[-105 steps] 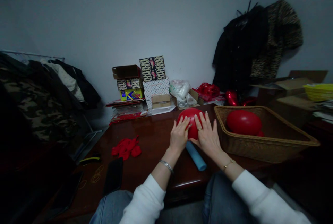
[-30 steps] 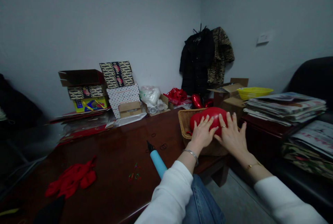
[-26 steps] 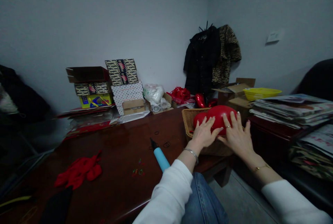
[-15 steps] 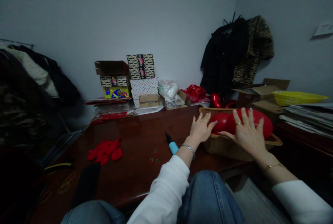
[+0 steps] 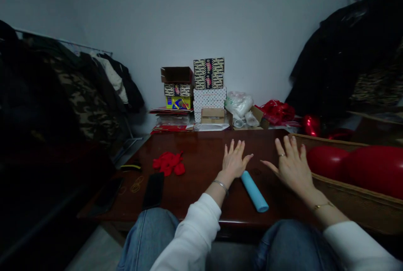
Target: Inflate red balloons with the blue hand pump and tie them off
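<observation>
My left hand (image 5: 233, 162) is open with its fingers spread, above the dark wooden table (image 5: 208, 195). Just below it lies a light-blue balloon pump (image 5: 255, 193), its narrow end hidden by the hand. My right hand (image 5: 292, 168) is also open, fingers apart, left of a wicker basket (image 5: 352, 191). Inside the basket are two inflated red balloons (image 5: 371, 170); neither hand holds them. A loose pile of flat red pieces (image 5: 169, 163), seemingly uninflated balloons, lies on the left part of the table.
A black phone (image 5: 153, 190) and tan rubber bands (image 5: 137, 183) lie at the table's left. Stacked boxes (image 5: 209, 99), a bag of clear plastic (image 5: 239, 105) and red foil (image 5: 277, 111) line the back edge. Clothes hang on a rack (image 5: 88, 90) to the left.
Both hands have come off the red balloons and moved left of the basket, over the table. The view has turned left, so the basket sits farther right.
</observation>
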Demonstrator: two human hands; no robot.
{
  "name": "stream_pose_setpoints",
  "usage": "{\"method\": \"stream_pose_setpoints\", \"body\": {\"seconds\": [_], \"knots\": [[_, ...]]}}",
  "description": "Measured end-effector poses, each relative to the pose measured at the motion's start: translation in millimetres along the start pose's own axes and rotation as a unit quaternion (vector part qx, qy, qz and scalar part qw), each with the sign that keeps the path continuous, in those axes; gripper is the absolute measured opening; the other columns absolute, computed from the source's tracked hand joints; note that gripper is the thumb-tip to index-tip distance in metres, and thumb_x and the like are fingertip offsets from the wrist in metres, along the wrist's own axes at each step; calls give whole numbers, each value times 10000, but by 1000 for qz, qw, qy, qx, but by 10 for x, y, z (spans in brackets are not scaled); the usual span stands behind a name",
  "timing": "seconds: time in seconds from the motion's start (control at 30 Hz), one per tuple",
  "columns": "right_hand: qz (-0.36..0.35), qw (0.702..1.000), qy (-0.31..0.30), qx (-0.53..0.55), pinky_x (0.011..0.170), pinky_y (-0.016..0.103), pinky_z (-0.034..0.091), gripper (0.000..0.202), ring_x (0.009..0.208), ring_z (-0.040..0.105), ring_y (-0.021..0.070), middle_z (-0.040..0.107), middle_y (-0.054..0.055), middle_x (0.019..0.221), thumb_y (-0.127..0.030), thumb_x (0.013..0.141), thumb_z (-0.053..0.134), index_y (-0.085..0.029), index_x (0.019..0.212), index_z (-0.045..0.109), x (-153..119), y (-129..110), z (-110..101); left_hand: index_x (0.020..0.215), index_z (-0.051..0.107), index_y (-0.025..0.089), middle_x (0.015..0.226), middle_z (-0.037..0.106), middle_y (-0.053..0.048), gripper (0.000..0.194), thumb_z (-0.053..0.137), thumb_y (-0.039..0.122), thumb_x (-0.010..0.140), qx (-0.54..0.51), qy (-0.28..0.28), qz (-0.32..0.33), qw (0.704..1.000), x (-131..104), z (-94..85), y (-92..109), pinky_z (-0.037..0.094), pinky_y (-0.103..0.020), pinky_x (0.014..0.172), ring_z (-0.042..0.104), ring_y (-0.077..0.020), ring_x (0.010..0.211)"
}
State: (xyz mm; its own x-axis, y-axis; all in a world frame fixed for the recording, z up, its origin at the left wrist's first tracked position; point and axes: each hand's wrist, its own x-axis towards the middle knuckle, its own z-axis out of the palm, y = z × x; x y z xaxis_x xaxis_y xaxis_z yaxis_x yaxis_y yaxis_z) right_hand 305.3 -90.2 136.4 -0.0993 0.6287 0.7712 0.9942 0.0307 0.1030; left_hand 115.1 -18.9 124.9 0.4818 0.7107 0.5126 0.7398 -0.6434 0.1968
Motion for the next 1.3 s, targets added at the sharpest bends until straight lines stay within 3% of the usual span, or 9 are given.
{"method": "stream_pose_setpoints", "body": {"seconds": [0.3,0.63,0.83,1.03,1.2,1.3], "knots": [[-57,996,-17,73,1056,605,168,779,1396,84,351,150,231,1507,-554,874,390,-78,1446,162,116,-996,586,1472,194,180,1519,249,-75,672,185,554,914,50,-25,-109,992,-531,-207,-965,122,-503,1130,57,-243,1420],[-90,986,-71,120,1095,560,114,761,1404,57,323,160,203,1512,-551,866,403,-70,1431,236,171,-1750,954,1477,187,183,1538,181,-82,689,191,566,904,90,-56,-195,975,-824,-390,-1667,66,-512,1124,12,-266,1421],[-110,982,-91,124,1100,556,92,770,1406,39,320,144,208,1511,-549,853,435,-70,1427,254,198,-1982,1128,1486,148,194,1547,135,-89,717,220,587,890,134,-92,-242,957,-897,-387,-2056,82,-544,1108,-15,-283,1419],[-133,974,-113,143,1103,557,91,742,1408,29,306,154,180,1516,-528,853,451,-100,1429,263,195,-2048,1267,1456,195,369,1558,54,-65,943,557,719,659,159,-209,-191,946,-1017,-513,-2446,40,-637,1057,-91,-351,1400],[-153,968,-132,150,1113,549,74,762,1407,16,304,144,184,1516,-499,835,511,-88,1427,263,156,-2050,1375,1423,271,411,1557,45,-70,997,630,740,553,165,-282,-194,925,-1104,-530,-2605,-3,-659,1033,-99,-379,1392],[-152,965,-142,162,1114,551,76,758,1407,14,304,151,177,1516,-502,830,518,-97,1423,277,132,-2064,1414,1388,349,421,1556,72,-39,887,621,716,597,167,-299,-196,919,-1125,-461,-2630,-20,-646,1042,-87,-365,1397]]}}
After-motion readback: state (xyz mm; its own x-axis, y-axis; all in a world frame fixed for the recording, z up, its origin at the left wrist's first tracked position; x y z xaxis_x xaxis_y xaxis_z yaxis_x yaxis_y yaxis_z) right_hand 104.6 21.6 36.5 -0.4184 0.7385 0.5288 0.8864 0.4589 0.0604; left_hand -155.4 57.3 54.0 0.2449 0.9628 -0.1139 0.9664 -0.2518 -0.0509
